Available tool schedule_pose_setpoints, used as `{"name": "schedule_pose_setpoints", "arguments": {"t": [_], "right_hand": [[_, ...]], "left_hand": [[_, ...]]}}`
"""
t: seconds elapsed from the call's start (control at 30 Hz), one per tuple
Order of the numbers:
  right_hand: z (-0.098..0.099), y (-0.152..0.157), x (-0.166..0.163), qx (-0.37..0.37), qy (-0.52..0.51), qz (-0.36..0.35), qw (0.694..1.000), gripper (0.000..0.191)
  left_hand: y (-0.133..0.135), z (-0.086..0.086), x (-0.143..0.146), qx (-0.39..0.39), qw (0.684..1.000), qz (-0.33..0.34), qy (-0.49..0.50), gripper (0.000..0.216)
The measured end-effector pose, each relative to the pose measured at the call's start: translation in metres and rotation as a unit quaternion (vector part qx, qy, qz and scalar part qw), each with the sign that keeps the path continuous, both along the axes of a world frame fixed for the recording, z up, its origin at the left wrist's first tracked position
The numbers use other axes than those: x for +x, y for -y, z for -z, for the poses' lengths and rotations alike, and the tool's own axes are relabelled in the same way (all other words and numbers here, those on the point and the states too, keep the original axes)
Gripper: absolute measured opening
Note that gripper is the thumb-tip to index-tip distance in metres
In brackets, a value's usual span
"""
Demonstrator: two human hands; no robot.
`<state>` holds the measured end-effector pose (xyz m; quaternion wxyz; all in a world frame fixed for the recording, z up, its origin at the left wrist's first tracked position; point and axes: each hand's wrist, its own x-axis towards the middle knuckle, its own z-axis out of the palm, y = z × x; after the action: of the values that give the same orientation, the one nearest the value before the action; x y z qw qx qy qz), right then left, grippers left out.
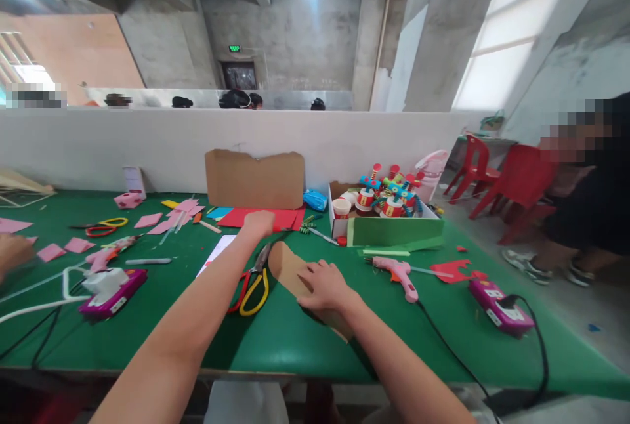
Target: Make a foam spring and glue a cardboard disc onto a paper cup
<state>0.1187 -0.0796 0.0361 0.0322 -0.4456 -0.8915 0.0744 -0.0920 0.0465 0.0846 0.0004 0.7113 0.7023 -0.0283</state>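
Left of centre: red paper lies flat; the left hand rests over it, fingers curled, hold on anything hard to tell from here. Scissors lie unheld. Mid-frame: cardboard piece, rounded at its upper end, under the right hand, fingers spread, gripping nothing. Shaping looks partly done; visible cardboard bare, joining apparently left. Right: box of assembled-looking figures; pink glue gun idle on bench.

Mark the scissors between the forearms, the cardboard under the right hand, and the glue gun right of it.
Scissors (258, 270): head view, pivot area.
Cardboard (287, 270): head view, uncovered part.
Glue gun (399, 270): head view, body.
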Motion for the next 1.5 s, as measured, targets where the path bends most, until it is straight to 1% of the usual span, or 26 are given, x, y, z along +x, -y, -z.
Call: {"name": "schedule_pose_setpoints", "arguments": {"t": [0.07,0.1,0.17,0.23,0.3,0.37,0.43,0.5,0.53,0.63,0.7,0.73,0.8,0.87,0.97,1.07,1.13,1.17,1.2,1.27,1.3,1.33,1.4,1.5], "right_hand": [[-0.003,0.001,0.011,-0.036,-0.004,-0.053,0.998,0.054],[-0.004,0.001,0.016,-0.051,-0.01,-0.072,0.996,0.057],[-0.006,0.003,0.022,-0.074,-0.024,-0.082,0.994,0.06],[-0.005,0.008,0.022,-0.083,-0.04,-0.073,0.993,0.059],[0.0,0.014,0.02,-0.076,-0.063,-0.05,0.994,0.051],[0.007,0.022,0.016,-0.061,-0.09,-0.017,0.994,0.047],[0.015,0.029,0.014,-0.047,-0.111,0.012,0.993,0.05],[0.022,0.033,0.013,-0.035,-0.125,0.026,0.991,0.051],[0.024,0.035,0.013,-0.029,-0.13,0.03,0.991,0.05],[0.028,0.036,0.013,-0.015,-0.135,0.039,0.99,0.043],[0.029,0.035,0.013,-0.008,-0.131,0.051,0.99,0.039],[0.029,0.035,0.013,-0.004,-0.128,0.062,0.99,0.038],[0.029,0.034,0.015,0.005,-0.124,0.089,0.988,0.037],[0.029,0.034,0.017,0.007,-0.122,0.108,0.987,0.036],[0.027,0.033,0.022,-0.009,-0.131,0.106,0.986,0.034],[0.026,0.034,0.026,-0.021,-0.15,0.097,0.984,0.032],[0.025,0.034,0.028,-0.021,-0.157,0.091,0.983,0.032],[0.026,0.034,0.028,-0.019,-0.158,0.089,0.983,0.032],[0.026,0.034,0.028,-0.018,-0.159,0.088,0.983,0.031],[0.028,0.033,0.027,-0.015,-0.159,0.09,0.983,0.031],[0.028,0.033,0.026,-0.014,-0.159,0.09,0.983,0.031],[0.029,0.033,0.025,-0.015,-0.16,0.086,0.983,0.032],[0.03,0.033,0.022,-0.02,-0.163,0.061,0.985,0.033],[0.03,0.035,0.017,-0.026,-0.168,0.014,0.985,0.033]], "left_hand": [[0.003,-0.007,-0.01,0.002,1.0,-0.013,0.016,0.032],[0.005,-0.007,-0.014,0.004,0.999,-0.018,0.028,0.034],[0.007,-0.004,-0.015,0.004,0.998,-0.028,0.052,0.035],[0.01,0.003,-0.01,0.0,0.996,-0.038,0.076,0.031],[0.015,0.009,-0.003,0.002,0.994,-0.042,0.097,0.029],[0.027,0.012,-0.001,0.018,0.993,-0.039,0.11,0.029],[0.05,0.013,-0.006,0.039,0.993,-0.034,0.11,0.028],[0.082,0.018,-0.015,0.053,0.993,-0.032,0.096,0.031],[0.1,0.022,-0.02,0.05,0.995,-0.036,0.078,0.033],[0.152,0.042,-0.027,0.002,0.997,-0.048,0.055,0.03],[0.174,0.055,-0.022,0.008,0.998,-0.036,0.051,0.035],[0.18,0.059,-0.017,0.023,0.998,-0.049,0.043,0.037],[0.18,0.064,-0.007,0.048,0.996,-0.067,0.04,0.037],[0.171,0.064,0.002,0.061,0.994,-0.082,0.043,0.037],[0.15,0.059,0.009,0.052,0.993,-0.102,0.036,0.037],[0.132,0.053,0.006,0.045,0.993,-0.102,0.032,0.038],[0.124,0.05,-0.003,0.048,0.994,-0.092,0.031,0.034],[0.121,0.049,-0.011,0.055,0.993,-0.099,0.025,0.033],[0.118,0.048,-0.02,0.07,0.99,-0.12,0.015,0.034],[0.113,0.049,-0.039,0.093,0.976,-0.198,-0.003,0.041],[0.11,0.05,-0.048,0.085,0.969,-0.233,-0.003,0.046],[0.108,0.052,-0.056,0.072,0.965,-0.252,0.003,0.052],[0.104,0.056,-0.069,0.054,0.967,-0.247,0.013,0.058],[0.102,0.062,-0.08,0.047,0.973,-0.224,0.009,0.054]]}}
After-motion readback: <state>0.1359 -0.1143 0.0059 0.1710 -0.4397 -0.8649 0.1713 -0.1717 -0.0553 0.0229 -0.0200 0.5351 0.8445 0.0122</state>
